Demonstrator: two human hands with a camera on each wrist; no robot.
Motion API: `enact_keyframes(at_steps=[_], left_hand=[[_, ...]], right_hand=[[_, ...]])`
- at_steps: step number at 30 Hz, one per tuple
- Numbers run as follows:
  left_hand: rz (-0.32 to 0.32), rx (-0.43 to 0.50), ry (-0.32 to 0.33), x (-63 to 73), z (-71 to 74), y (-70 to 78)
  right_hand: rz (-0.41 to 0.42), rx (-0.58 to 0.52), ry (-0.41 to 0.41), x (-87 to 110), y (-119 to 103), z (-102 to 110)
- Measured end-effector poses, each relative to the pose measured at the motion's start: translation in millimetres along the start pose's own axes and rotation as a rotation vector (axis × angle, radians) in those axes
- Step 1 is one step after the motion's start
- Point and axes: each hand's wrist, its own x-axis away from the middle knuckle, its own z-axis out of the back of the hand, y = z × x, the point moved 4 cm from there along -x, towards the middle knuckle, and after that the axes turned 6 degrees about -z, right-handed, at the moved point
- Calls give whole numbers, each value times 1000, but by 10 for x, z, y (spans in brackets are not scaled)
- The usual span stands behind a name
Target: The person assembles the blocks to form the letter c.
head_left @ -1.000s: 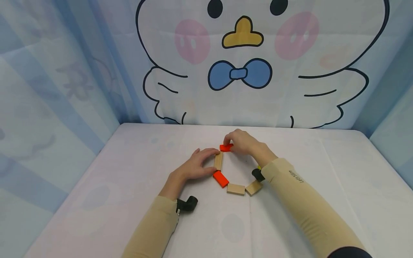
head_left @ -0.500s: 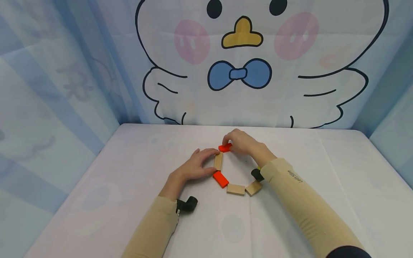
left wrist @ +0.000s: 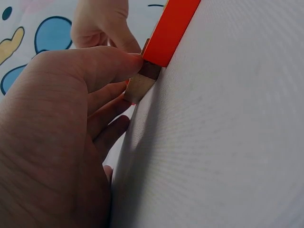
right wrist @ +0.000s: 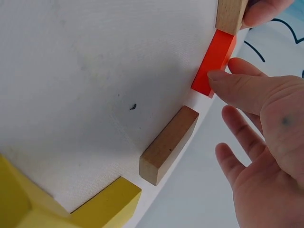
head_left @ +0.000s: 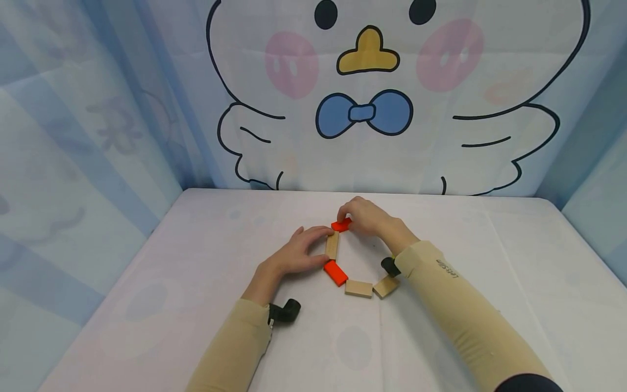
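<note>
Between thumb and index finger, my right hand (head_left: 367,218) pinches a red wooden block (head_left: 341,224) at the far end of a curved row of blocks. Its near end meets a plain wooden block (right wrist: 231,14) in the right wrist view. My left hand (head_left: 294,253) spans that plain block, thumb at the near end and index finger at the far end, seemingly holding it in place. Past the left thumb, a second red block (left wrist: 173,33) lies against the plain one in the left wrist view. The left fingers partly hide the plain block.
Two plain blocks (head_left: 359,288) continue the curve at the front. In the right wrist view, another plain block (right wrist: 171,142) stands apart from the held red one, and yellow blocks (right wrist: 107,204) follow. The right sleeve (head_left: 441,294) covers that side in the head view.
My right hand has shifted the red block slightly left and tilted it, bringing it up to the plain block's far end. The left hand has stayed still.
</note>
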Motion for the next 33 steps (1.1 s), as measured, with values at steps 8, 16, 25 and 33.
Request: enact_keyframes(at_steps=[8,16,25,33], left_hand=[[-8,-1,-3,-9,-6,-3],[8,-10,-5,-15,-16,-12],[23,-18,-3,-10,-25,-20],[25,-16,-4,-4,-9,3]], right_hand=[[-3,-3,-3,11,14,9],[8,-11,-11,15,20,10],[3,-22,-15,-4,15,-11],[13,-39,-18,35,25,23]])
